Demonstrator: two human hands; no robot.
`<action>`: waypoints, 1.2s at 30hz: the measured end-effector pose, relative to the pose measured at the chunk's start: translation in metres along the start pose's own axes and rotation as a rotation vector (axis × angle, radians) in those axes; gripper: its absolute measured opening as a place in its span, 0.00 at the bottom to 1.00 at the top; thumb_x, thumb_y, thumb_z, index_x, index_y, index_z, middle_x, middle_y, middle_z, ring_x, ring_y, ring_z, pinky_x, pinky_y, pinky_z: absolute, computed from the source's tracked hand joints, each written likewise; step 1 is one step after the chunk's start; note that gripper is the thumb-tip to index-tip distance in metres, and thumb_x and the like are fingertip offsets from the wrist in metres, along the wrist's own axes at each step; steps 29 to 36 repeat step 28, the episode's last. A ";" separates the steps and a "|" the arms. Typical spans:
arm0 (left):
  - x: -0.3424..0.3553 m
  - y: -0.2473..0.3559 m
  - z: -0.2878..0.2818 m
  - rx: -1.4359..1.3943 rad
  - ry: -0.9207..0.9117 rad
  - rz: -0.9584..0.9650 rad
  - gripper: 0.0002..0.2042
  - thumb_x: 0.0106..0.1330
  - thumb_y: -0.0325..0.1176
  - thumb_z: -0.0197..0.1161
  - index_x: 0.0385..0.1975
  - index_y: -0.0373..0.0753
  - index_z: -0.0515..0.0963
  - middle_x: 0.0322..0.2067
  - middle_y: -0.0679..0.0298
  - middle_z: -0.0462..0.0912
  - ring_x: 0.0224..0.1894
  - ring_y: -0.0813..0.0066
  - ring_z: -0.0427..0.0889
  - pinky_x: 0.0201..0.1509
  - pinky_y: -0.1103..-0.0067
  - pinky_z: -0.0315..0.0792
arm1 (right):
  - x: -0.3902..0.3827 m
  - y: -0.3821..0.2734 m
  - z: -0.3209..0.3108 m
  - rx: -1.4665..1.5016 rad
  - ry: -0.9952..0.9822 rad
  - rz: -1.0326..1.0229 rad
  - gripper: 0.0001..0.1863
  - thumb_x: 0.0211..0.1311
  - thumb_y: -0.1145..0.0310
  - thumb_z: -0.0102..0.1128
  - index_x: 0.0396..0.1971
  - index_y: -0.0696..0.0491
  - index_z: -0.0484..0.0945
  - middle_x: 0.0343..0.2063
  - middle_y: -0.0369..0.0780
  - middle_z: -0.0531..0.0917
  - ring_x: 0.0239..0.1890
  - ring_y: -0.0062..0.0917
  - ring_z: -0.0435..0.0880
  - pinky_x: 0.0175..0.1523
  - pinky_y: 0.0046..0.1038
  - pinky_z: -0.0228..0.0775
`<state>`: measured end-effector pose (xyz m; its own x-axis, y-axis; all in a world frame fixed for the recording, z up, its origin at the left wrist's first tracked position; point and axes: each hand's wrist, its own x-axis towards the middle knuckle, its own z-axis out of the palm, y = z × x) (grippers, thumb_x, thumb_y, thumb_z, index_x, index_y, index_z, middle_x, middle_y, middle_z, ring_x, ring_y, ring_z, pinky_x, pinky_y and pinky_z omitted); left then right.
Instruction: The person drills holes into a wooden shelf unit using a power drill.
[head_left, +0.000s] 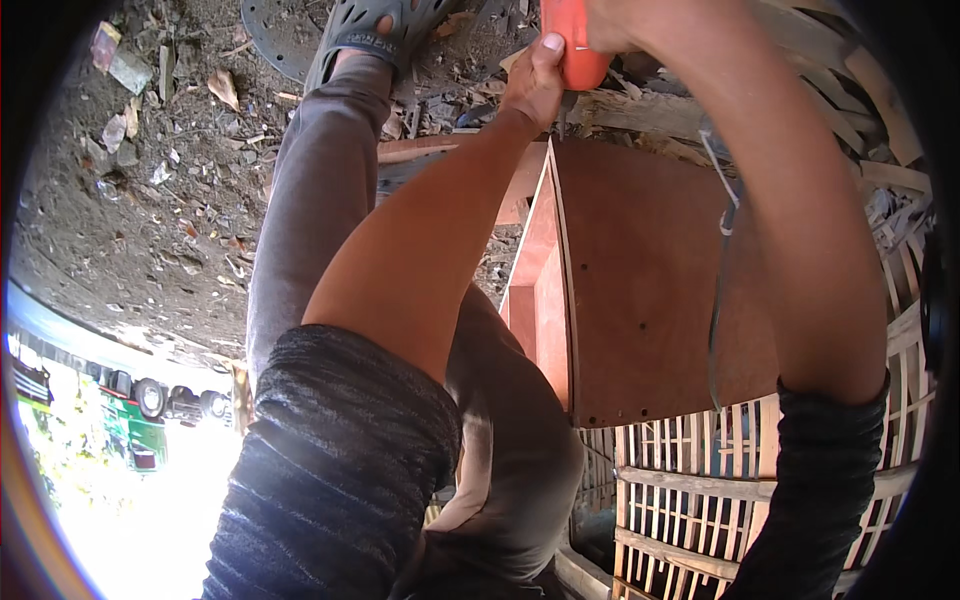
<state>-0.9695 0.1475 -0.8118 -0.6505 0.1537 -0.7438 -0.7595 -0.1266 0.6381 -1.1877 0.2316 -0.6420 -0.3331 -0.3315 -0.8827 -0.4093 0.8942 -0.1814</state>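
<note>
At the top middle is an orange-red power drill (584, 62), its body cut off by the upper edge. A thin shaft below it points down at the narrow end of a reddish-brown wooden box or panel (650, 280). My right hand (615, 22) grips the drill, its fingers partly outside the picture. My left hand (538, 82) is closed against the drill's left side, thumb pressed on its body. The panel has a pale, straight edge strip (562, 225) along its left side and several small dark holes. The shaft's tip is too small to make out.
Bamboo slat lattice (690, 510) stands at the lower right. A bent strap or cord (718, 310) crosses the panel. My grey clog (375, 30) rests on dirt ground (150, 220) littered with wood scraps. A green vehicle (135, 430) shows in bright light at the lower left.
</note>
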 end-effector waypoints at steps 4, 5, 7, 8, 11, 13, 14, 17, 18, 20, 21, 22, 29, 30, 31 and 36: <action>0.000 0.003 0.006 0.029 -0.053 -0.022 0.38 0.74 0.65 0.38 0.68 0.39 0.70 0.58 0.49 0.80 0.60 0.56 0.78 0.68 0.68 0.65 | -0.002 0.005 0.003 -0.005 -0.023 0.032 0.20 0.45 0.58 0.75 0.39 0.49 0.87 0.36 0.49 0.89 0.40 0.42 0.89 0.45 0.42 0.81; -0.001 0.007 0.008 0.024 -0.057 -0.021 0.38 0.74 0.65 0.38 0.68 0.39 0.70 0.58 0.49 0.80 0.60 0.56 0.78 0.68 0.68 0.65 | -0.002 0.007 0.003 -0.011 -0.027 0.041 0.20 0.45 0.58 0.75 0.40 0.48 0.87 0.36 0.49 0.89 0.40 0.42 0.89 0.45 0.42 0.81; -0.005 0.014 0.013 0.131 -0.026 -0.056 0.38 0.74 0.65 0.37 0.68 0.40 0.69 0.58 0.49 0.80 0.60 0.55 0.78 0.66 0.66 0.66 | -0.002 0.007 0.006 -0.017 -0.037 0.047 0.20 0.45 0.58 0.74 0.40 0.47 0.87 0.36 0.49 0.89 0.41 0.42 0.89 0.45 0.42 0.81; -0.008 0.017 0.013 0.124 -0.030 -0.054 0.38 0.74 0.65 0.37 0.68 0.40 0.69 0.58 0.49 0.80 0.60 0.55 0.78 0.66 0.66 0.66 | 0.000 0.006 0.008 -0.019 -0.042 0.044 0.20 0.45 0.57 0.74 0.40 0.47 0.87 0.36 0.49 0.89 0.41 0.42 0.89 0.45 0.42 0.81; -0.005 0.021 0.007 0.218 -0.051 -0.084 0.37 0.74 0.64 0.38 0.69 0.40 0.68 0.58 0.49 0.79 0.60 0.54 0.77 0.67 0.66 0.66 | 0.002 0.003 0.007 -0.035 -0.054 0.075 0.19 0.46 0.56 0.74 0.41 0.44 0.87 0.36 0.49 0.89 0.41 0.41 0.89 0.44 0.42 0.81; -0.004 0.018 0.003 0.162 -0.062 -0.087 0.37 0.74 0.64 0.39 0.69 0.39 0.68 0.58 0.49 0.79 0.60 0.56 0.77 0.68 0.67 0.65 | 0.006 0.005 0.011 -0.055 -0.045 0.047 0.20 0.45 0.55 0.74 0.41 0.45 0.87 0.36 0.48 0.89 0.42 0.41 0.89 0.45 0.42 0.82; -0.004 0.019 0.003 0.099 -0.084 -0.088 0.37 0.74 0.64 0.40 0.68 0.38 0.68 0.58 0.50 0.79 0.61 0.57 0.76 0.68 0.67 0.64 | 0.008 0.009 0.013 -0.078 -0.041 0.031 0.22 0.44 0.54 0.75 0.41 0.46 0.86 0.36 0.47 0.89 0.43 0.41 0.89 0.45 0.42 0.82; 0.000 0.027 -0.007 0.134 -0.178 -0.209 0.39 0.73 0.65 0.41 0.67 0.34 0.68 0.57 0.52 0.79 0.61 0.60 0.75 0.69 0.68 0.62 | 0.015 0.020 0.021 -0.090 0.030 0.050 0.23 0.44 0.54 0.77 0.42 0.47 0.86 0.35 0.47 0.89 0.44 0.42 0.89 0.48 0.42 0.82; -0.002 0.031 -0.013 0.149 -0.176 -0.193 0.39 0.73 0.65 0.41 0.67 0.34 0.68 0.57 0.52 0.79 0.61 0.60 0.75 0.69 0.68 0.62 | 0.012 0.018 0.025 -0.086 0.051 0.053 0.23 0.44 0.54 0.77 0.42 0.47 0.86 0.35 0.47 0.89 0.44 0.42 0.89 0.48 0.42 0.82; -0.002 0.044 -0.030 0.186 -0.271 -0.258 0.40 0.71 0.67 0.42 0.66 0.34 0.69 0.58 0.52 0.78 0.61 0.62 0.74 0.68 0.68 0.63 | 0.004 0.010 0.028 0.075 0.315 -0.109 0.25 0.42 0.53 0.78 0.44 0.46 0.86 0.35 0.47 0.89 0.44 0.42 0.89 0.50 0.40 0.82; -0.002 0.059 -0.034 0.244 -0.385 -0.292 0.42 0.70 0.69 0.44 0.68 0.35 0.67 0.59 0.54 0.78 0.61 0.63 0.74 0.68 0.68 0.63 | -0.003 0.016 0.024 0.021 0.206 0.024 0.23 0.44 0.56 0.79 0.43 0.44 0.85 0.34 0.48 0.89 0.43 0.44 0.89 0.51 0.40 0.81; -0.012 0.079 -0.036 0.258 -0.405 -0.292 0.42 0.70 0.69 0.44 0.68 0.35 0.67 0.59 0.54 0.78 0.61 0.63 0.74 0.68 0.68 0.63 | -0.027 0.015 0.007 0.034 0.210 0.044 0.23 0.44 0.56 0.79 0.43 0.44 0.85 0.34 0.48 0.89 0.43 0.44 0.89 0.51 0.40 0.81; -0.060 0.215 -0.092 0.395 -0.479 -0.442 0.47 0.69 0.71 0.49 0.80 0.51 0.45 0.76 0.56 0.61 0.79 0.52 0.54 0.80 0.61 0.46 | -0.278 0.020 -0.072 0.583 0.473 0.378 0.19 0.51 0.61 0.75 0.42 0.49 0.81 0.34 0.48 0.90 0.38 0.41 0.91 0.47 0.39 0.81; -0.060 0.215 -0.092 0.395 -0.479 -0.442 0.47 0.69 0.71 0.49 0.80 0.51 0.45 0.76 0.56 0.61 0.79 0.52 0.54 0.80 0.61 0.46 | -0.278 0.020 -0.072 0.583 0.473 0.378 0.19 0.51 0.61 0.75 0.42 0.49 0.81 0.34 0.48 0.90 0.38 0.41 0.91 0.47 0.39 0.81; -0.060 0.215 -0.092 0.395 -0.479 -0.442 0.47 0.69 0.71 0.49 0.80 0.51 0.45 0.76 0.56 0.61 0.79 0.52 0.54 0.80 0.61 0.46 | -0.278 0.020 -0.072 0.583 0.473 0.378 0.19 0.51 0.61 0.75 0.42 0.49 0.81 0.34 0.48 0.90 0.38 0.41 0.91 0.47 0.39 0.81; -0.060 0.215 -0.092 0.395 -0.479 -0.442 0.47 0.69 0.71 0.49 0.80 0.51 0.45 0.76 0.56 0.61 0.79 0.52 0.54 0.80 0.61 0.46 | -0.278 0.020 -0.072 0.583 0.473 0.378 0.19 0.51 0.61 0.75 0.42 0.49 0.81 0.34 0.48 0.90 0.38 0.41 0.91 0.47 0.39 0.81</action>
